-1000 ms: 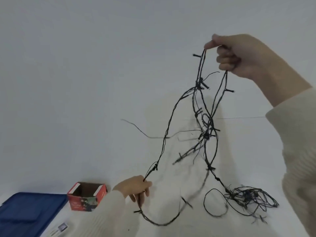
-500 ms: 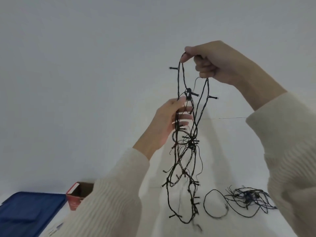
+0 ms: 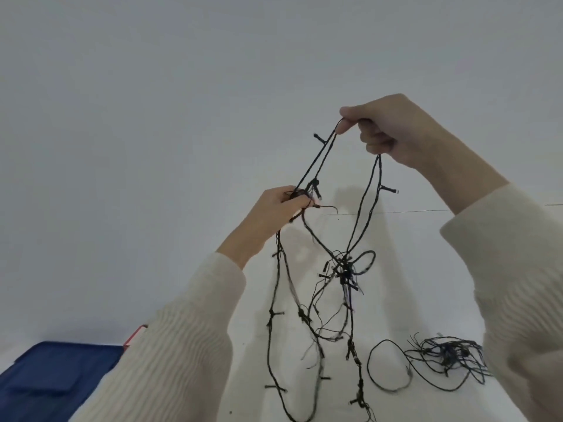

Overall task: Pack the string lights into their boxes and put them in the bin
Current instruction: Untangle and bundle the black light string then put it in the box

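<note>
**A:** Where are the string lights?

**B:** One black strand of string lights (image 3: 344,269) hangs in the air, from the middle of the view down toward 6 o'clock. Both hands hold it. In its middle part there is a knot of wire and small bulbs. The lowest loops leave the picture at the bottom edge.

**A:** How is the grip of each hand?

**B:** The right hand (image 3: 393,129), at 1 o'clock, has its grip clamped on the top of the strand: thumb and forefinger pinch one loop, and the other fingers curl around another part. The left hand (image 3: 280,208), lower and at 8 o'clock from the right one, has its grip closed on the same strand.

**A:** What else lies there?

**B:** A second tangle of lights (image 3: 447,357) lies on the white table (image 3: 426,284) at 4 o'clock, apart from the hanging strand. A blue bin (image 3: 54,379) is at 8 o'clock. Just beside it, the edge of a red box (image 3: 135,335) shows; the left sleeve (image 3: 170,345) hides most of it.
</note>
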Demonstrator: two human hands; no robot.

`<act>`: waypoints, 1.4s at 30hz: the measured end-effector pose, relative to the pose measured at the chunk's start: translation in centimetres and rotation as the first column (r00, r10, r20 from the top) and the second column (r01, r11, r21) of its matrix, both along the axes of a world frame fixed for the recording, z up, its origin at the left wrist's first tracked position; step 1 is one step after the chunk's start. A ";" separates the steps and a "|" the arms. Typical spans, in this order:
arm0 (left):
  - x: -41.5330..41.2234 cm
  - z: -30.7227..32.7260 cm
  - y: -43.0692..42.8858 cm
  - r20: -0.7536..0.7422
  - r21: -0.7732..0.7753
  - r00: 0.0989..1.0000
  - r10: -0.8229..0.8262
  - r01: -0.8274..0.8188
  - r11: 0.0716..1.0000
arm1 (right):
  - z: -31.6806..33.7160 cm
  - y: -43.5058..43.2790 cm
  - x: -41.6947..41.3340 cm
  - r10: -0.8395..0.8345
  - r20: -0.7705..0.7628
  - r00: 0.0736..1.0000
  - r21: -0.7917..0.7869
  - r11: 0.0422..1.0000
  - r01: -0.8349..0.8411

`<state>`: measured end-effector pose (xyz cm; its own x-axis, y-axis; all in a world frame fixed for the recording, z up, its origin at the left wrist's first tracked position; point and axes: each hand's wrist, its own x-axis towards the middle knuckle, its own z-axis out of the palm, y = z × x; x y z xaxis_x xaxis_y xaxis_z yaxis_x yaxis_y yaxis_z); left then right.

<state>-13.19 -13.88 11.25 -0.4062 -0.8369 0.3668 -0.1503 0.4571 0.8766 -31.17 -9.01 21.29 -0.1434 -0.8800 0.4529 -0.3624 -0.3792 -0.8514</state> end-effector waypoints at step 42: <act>4.6 -3.1 -1.8 0.059 0.199 0.998 -0.015 0.003 0.980 | 2.0 0.8 -2.2 -0.082 -0.247 0.965 0.013 0.996 0.088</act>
